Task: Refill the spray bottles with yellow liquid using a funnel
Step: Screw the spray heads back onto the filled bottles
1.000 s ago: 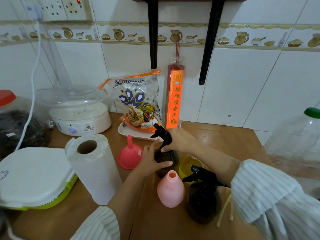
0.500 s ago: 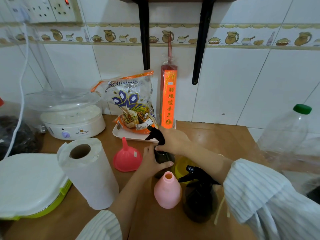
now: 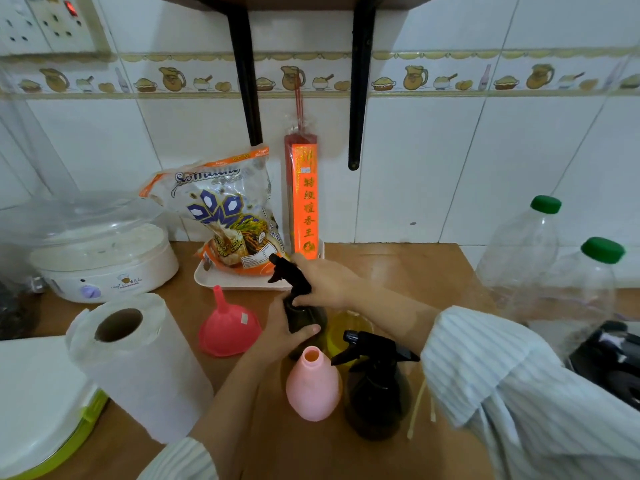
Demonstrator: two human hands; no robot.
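Observation:
A dark spray bottle (image 3: 306, 318) stands at the middle of the wooden counter. My left hand (image 3: 282, 332) grips its body from the left. My right hand (image 3: 327, 282) grips its black trigger head (image 3: 285, 270) from the right. A red funnel (image 3: 228, 329) lies upside down just left of it. A pink bottle (image 3: 313, 384) with no cap stands in front. Next to that stands a second dark spray bottle (image 3: 375, 386) with its trigger head on. A container of yellow liquid (image 3: 348, 332) shows partly behind my right forearm.
A paper towel roll (image 3: 138, 362) stands at the left, beside a white box with a green edge (image 3: 38, 403). A white cooker (image 3: 100, 261), a rice bag (image 3: 228, 216) on a tray and an orange incense pack (image 3: 304, 202) line the wall. Two clear green-capped bottles (image 3: 523, 251) stand at the right.
Both hands stay on the dark spray bottle and its trigger head. The view has shifted right, bringing a second clear bottle into sight.

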